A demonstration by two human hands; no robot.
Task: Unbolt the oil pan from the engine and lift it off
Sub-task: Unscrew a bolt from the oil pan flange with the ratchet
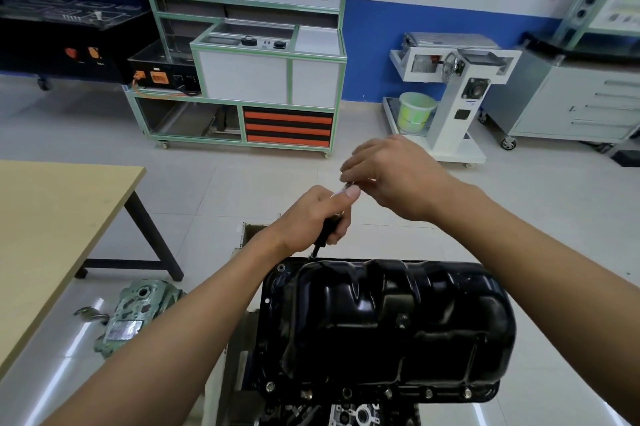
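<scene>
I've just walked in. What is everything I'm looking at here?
oil pan: one, black, bottom centre, on the engine
engine: one, dark metal, under the pan
tool: one, black handle, at the pan's far rim
table: one, light wood, left
metal casting: one, green, on the floor by the table
training bench: one, green-framed, at the back
stand: one, white, back right
bucket: one, yellow-green, by the stand
drawer cabinet: one, grey, far right
left hand: grips the tool's handle
right hand: pinches the tool's top end
</scene>
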